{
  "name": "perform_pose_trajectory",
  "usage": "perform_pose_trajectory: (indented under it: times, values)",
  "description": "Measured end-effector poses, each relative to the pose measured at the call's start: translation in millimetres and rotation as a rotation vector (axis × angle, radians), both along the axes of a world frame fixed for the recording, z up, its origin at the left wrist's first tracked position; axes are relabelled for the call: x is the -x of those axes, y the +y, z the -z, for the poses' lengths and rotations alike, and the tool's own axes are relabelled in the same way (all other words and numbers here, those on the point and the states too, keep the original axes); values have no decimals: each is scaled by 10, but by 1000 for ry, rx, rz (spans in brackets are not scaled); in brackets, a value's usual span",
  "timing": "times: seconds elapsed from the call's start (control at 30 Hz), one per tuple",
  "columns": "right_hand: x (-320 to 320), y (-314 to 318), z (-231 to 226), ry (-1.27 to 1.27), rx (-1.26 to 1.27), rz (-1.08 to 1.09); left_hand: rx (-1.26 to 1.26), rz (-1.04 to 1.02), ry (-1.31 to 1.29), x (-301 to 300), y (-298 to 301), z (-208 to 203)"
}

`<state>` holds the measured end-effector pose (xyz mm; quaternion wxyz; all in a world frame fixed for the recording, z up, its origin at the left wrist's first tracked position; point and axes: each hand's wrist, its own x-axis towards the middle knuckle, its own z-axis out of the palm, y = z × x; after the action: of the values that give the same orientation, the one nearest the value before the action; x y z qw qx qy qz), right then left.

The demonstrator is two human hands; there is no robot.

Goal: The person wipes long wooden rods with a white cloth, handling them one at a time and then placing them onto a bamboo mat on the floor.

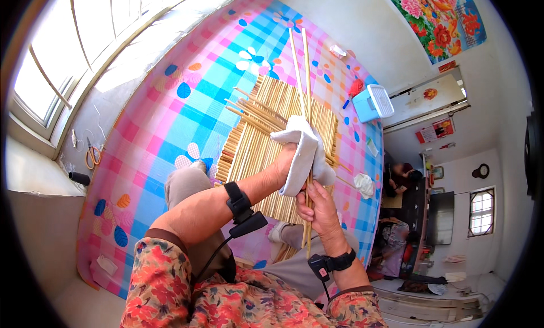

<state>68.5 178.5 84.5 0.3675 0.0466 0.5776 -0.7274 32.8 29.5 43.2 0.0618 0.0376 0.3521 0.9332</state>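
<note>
My left hand [287, 160] is closed under a pale grey cloth [305, 152] that is folded around a few long thin stalks [307, 67]; its fingertips are hidden by the cloth. Just below, my right hand [321, 208] grips the lower part of the same stalks, fingers wrapped round them. The stalks' far ends stick up past the cloth. Under both hands lies a flat mat of straw-coloured stalks [249, 168] set side by side. Several loose stalks [256, 116] rest across it, left of the cloth.
A pink and blue checked sheet [144, 141] covers the surface I sit on. A blue box with a white lid [372, 103] stands at the right, near crumpled white plastic [364, 185]. Scissors [93, 156] lie on the windowsill at left. Other people [399, 178] are in the background.
</note>
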Motion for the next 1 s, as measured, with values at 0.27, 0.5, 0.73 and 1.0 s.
perform_pose_trajectory:
  times: [0.27, 0.5, 0.73, 1.0]
  values:
    - [-111, 115, 23, -182, 281, -95, -296, 25, 147, 514, 43, 537]
    - [-106, 43, 37, -128, 247, -63, -330, 37, -190, 139, -104, -23]
    - [-222, 174, 160, 205, -163, -53, -127, -89, -146, 288, -135, 199]
    - [-619, 237, 144, 1014, -968, -203, 266, -342, -117, 271, -91, 217]
